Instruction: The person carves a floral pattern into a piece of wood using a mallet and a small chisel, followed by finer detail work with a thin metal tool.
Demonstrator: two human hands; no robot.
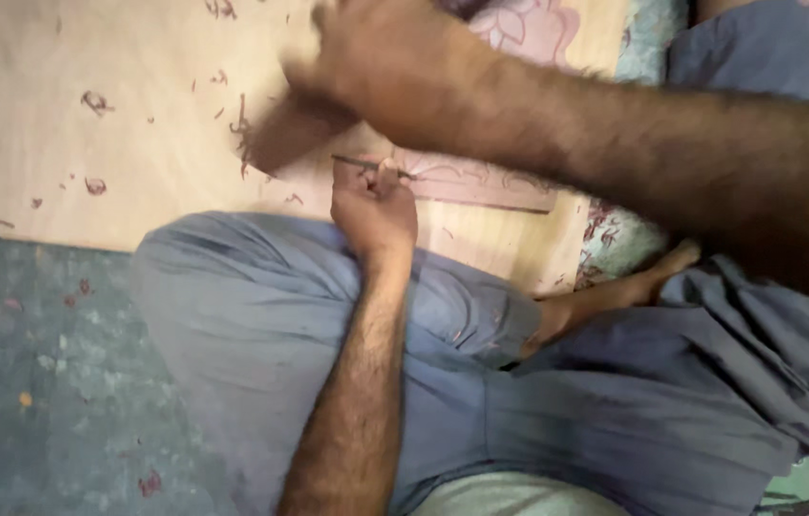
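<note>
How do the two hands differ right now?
The left hand is sharp and steady, curled around a thin metal tool at the carved wood panel. The right hand is motion-blurred and higher in frame, above the panel; whether it grips anything cannot be told. The left forearm rises from the bottom edge, while the right forearm crosses in from the right. Both are bare and work over the same panel.

Carved panel [481, 182] on board [89, 115], chisel [371, 165] across it, shavings [94, 100] leftward.
</note>
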